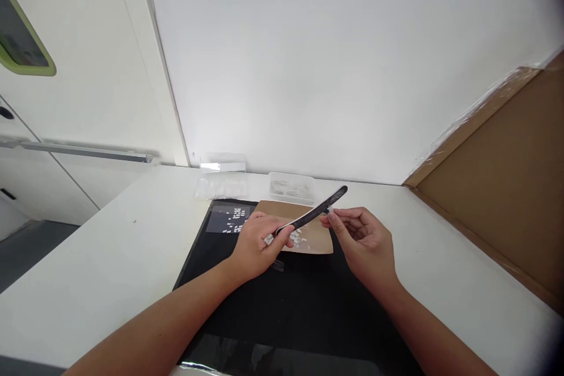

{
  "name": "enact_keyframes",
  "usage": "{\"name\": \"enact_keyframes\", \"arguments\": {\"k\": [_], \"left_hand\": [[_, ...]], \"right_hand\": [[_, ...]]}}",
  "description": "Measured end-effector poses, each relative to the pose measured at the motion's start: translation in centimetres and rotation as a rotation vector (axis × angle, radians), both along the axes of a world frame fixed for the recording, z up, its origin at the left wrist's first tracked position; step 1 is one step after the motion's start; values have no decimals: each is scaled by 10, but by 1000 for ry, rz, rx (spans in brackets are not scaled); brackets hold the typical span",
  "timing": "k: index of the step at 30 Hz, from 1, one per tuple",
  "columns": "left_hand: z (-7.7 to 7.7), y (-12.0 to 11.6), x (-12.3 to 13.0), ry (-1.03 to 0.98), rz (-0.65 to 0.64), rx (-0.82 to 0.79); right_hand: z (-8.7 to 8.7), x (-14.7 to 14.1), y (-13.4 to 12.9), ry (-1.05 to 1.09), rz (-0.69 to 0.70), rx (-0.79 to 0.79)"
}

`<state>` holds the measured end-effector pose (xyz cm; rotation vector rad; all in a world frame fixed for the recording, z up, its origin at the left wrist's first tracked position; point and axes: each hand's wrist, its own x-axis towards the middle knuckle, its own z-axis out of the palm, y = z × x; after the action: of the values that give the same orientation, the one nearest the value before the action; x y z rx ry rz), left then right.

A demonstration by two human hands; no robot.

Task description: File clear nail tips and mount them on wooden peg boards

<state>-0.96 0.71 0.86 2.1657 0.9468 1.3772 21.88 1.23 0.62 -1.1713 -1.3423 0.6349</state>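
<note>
A curved black strip with a pale edge (315, 211) slants up to the right above a brown sheet (315, 245). My left hand (259, 241) is closed around its lower end, with a small white piece (268, 239) also showing between the fingers. My right hand (363, 241) pinches a small whitish piece (330, 210) between thumb and forefinger, right at the strip's side near its upper part. Several small white bits (297, 237) lie on the brown sheet beneath the strip.
A black mat (282, 305) covers the white table (110, 258). On its far left lies a dark sheet with white pieces (220, 221). Behind stand a clear box (291, 188) and an open clear case (220, 186). Brown cardboard (497, 188) leans at the right.
</note>
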Motion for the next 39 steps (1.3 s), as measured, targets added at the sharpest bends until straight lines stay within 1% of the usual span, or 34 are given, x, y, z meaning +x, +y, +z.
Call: {"name": "enact_keyframes", "arguments": {"k": [3, 6, 12, 14, 17, 21, 24, 28, 34, 39], "left_hand": [[0, 0, 0, 2, 1, 1], [0, 0, 0, 8, 9, -1], [-1, 0, -1, 9, 20, -9], [-1, 0, -1, 13, 24, -14], [-1, 0, -1, 17, 24, -18], [-1, 0, 0, 25, 23, -14], [-1, 0, 0, 30, 26, -14], [0, -1, 0, 45, 36, -5], [1, -1, 0, 47, 40, -7], [0, 0, 0, 34, 60, -32]], "right_hand": [[0, 4, 3, 23, -10, -2], [-1, 4, 3, 22, 15, -9], [-1, -8, -5, -22, 165, -35], [-2, -10, -7, -30, 186, -36], [-2, -8, -6, -36, 135, -27], [2, 1, 0, -4, 6, -1], [5, 7, 5, 20, -37, 27], [5, 7, 6, 9, -32, 42], [-1, -3, 1, -22, 49, 14], [0, -1, 0, -27, 24, 31]]}}
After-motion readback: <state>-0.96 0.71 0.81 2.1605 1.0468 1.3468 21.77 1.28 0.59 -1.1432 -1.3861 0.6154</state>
